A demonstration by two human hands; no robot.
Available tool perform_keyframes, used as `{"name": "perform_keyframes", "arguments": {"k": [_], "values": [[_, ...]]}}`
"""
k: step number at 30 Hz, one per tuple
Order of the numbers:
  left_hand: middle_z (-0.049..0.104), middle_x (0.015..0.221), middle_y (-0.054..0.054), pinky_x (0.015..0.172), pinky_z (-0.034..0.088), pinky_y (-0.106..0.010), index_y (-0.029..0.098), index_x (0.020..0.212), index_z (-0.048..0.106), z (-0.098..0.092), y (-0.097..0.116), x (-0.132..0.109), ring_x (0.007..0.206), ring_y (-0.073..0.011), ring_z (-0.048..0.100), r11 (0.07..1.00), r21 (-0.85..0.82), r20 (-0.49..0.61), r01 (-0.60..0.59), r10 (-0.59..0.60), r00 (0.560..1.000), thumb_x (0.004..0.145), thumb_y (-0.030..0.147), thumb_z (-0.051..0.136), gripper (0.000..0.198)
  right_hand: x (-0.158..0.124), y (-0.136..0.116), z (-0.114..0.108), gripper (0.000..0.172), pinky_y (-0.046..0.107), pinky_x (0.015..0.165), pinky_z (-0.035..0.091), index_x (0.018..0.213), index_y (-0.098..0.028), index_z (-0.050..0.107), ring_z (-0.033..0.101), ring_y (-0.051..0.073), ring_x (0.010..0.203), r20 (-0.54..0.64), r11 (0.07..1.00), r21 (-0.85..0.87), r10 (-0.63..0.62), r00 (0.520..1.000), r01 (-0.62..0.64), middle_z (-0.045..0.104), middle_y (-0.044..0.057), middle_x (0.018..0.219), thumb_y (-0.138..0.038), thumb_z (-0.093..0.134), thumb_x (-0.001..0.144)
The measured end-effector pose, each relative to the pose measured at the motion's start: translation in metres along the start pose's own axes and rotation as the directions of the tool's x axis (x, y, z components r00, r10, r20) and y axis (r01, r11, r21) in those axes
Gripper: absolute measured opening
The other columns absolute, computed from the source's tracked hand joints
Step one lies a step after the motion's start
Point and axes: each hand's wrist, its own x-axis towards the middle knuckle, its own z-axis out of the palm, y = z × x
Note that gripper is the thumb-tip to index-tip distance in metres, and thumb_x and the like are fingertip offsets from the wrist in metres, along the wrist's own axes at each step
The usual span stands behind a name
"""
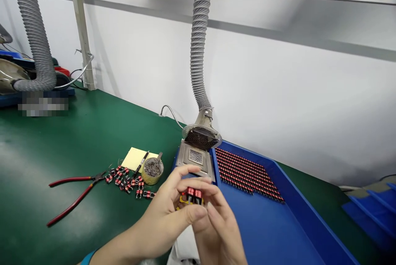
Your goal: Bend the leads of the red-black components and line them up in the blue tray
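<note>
My left hand (pixel 173 209) and my right hand (pixel 219 219) meet at the lower middle, both closed around a small cluster of red-and-black coil components (pixel 194 193). Yellow shows beneath the cluster, and fingers cover part of it. My left thumb lies along the near side, while my right fingers curl in from the right. Left of my hands lies a loose pile of similar red-and-black components (pixel 126 180). Just beyond my fingertips is a metal heating unit (pixel 185 153) with a silvery square in its top.
A blue tray (pixel 272 232) holds neat rows of components (pixel 247 174). Red-handled pliers (pixel 74 203), a yellow pad (pixel 131 158), a pen (pixel 142 161) and a round tub (pixel 152 171) of grey bits lie left. An extraction hose (pixel 199 46) hangs above the heating unit.
</note>
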Motion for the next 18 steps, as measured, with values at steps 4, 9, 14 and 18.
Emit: {"name": "perform_keyframes", "arguments": {"k": [4, 9, 14, 18], "values": [[0.065, 0.125, -0.004, 0.1, 0.043, -0.029, 0.029, 0.118, 0.061, -0.001, -0.001, 0.004, 0.119, -0.0183, 0.056, 0.992, 0.107, -0.072, 0.059, -0.052, 0.996, 0.083, 0.023, 0.069, 0.036, -0.002, 0.009, 0.01, 0.026, 0.036, 0.082, 0.057, 0.094, -0.027, 0.071, 0.07, 0.021, 0.085, -0.098, 0.995, 0.079, 0.062, 0.993, -0.054, 0.071, 0.004, 0.094, -0.036, 0.08, 0.071], [0.075, 0.094, -0.005, 0.086, 0.052, -0.026, 0.02, 0.078, 0.076, -0.009, 0.006, 0.011, 0.096, -0.0199, 0.067, 0.996, 0.032, -0.173, 0.085, -0.078, 0.982, 0.073, 0.022, 0.076, 0.005, 0.001, 0.012, 0.006, 0.021, 0.027, 0.082, 0.055, 0.081, -0.023, 0.074, 0.069, 0.017, 0.087, -0.181, 0.998, 0.013, 0.066, 0.981, -0.065, 0.072, 0.002, 0.09, -0.031, 0.086, 0.065], [0.072, 0.064, -0.003, 0.048, 0.048, -0.018, 0.016, 0.069, 0.075, -0.012, 0.008, 0.012, 0.055, -0.0116, 0.061, 0.988, -0.066, -0.318, 0.143, -0.156, 0.935, 0.072, 0.029, 0.077, 0.013, 0.001, 0.018, 0.011, 0.023, 0.03, 0.082, 0.055, 0.077, -0.023, 0.075, 0.068, 0.019, 0.085, -0.192, 0.995, -0.052, 0.079, 0.978, -0.091, 0.074, 0.004, 0.085, -0.032, 0.087, 0.061], [0.07, 0.06, -0.001, 0.055, 0.049, -0.016, 0.017, 0.062, 0.073, -0.017, 0.015, 0.013, 0.057, -0.0101, 0.06, 1.0, -0.021, -0.461, 0.011, -0.019, 0.887, 0.073, 0.022, 0.075, 0.012, 0.0, 0.016, 0.019, 0.023, 0.026, 0.07, 0.056, 0.074, -0.02, 0.075, 0.068, 0.017, 0.074, -0.15, 0.985, -0.041, 0.161, 0.976, -0.169, 0.073, 0.005, 0.081, -0.031, 0.089, 0.059]]}}
